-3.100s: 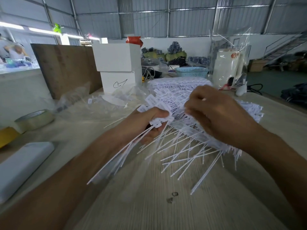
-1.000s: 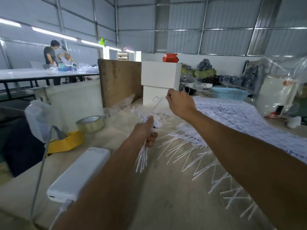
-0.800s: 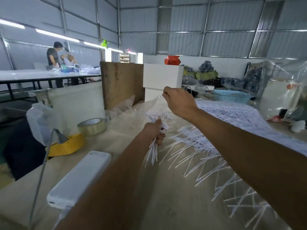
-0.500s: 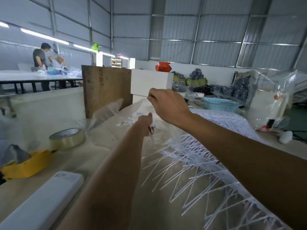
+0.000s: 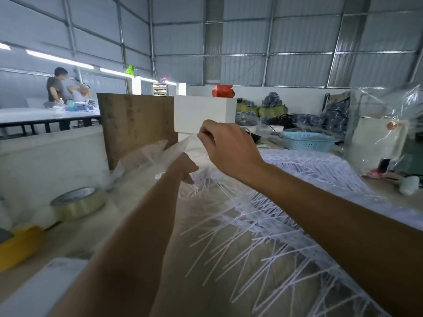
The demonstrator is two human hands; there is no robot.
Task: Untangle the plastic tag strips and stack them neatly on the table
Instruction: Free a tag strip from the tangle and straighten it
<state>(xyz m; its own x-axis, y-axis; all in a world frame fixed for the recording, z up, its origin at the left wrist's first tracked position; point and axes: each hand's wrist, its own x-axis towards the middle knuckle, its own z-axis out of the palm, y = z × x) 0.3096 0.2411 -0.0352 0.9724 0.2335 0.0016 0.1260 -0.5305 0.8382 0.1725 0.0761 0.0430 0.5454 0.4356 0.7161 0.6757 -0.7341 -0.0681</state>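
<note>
Corrugated metal walls enclose a workshop where a wooden tabletop (image 5: 217, 291) carries a broad spread of white plastic tag strips (image 5: 263, 225), running from 5 o'clock up toward 1 o'clock. At centre, the left hand (image 5: 185, 167) reaches out low over the far end of the strips, fingers curled; whether it holds any is blurred. Just above it at 12 o'clock, the right hand (image 5: 225, 148) is raised, fingertips pinched on something thin and hard to make out. A tape roll (image 5: 77, 203) sits at 9 o'clock, a blue basket (image 5: 306, 140) at 2 o'clock.
</note>
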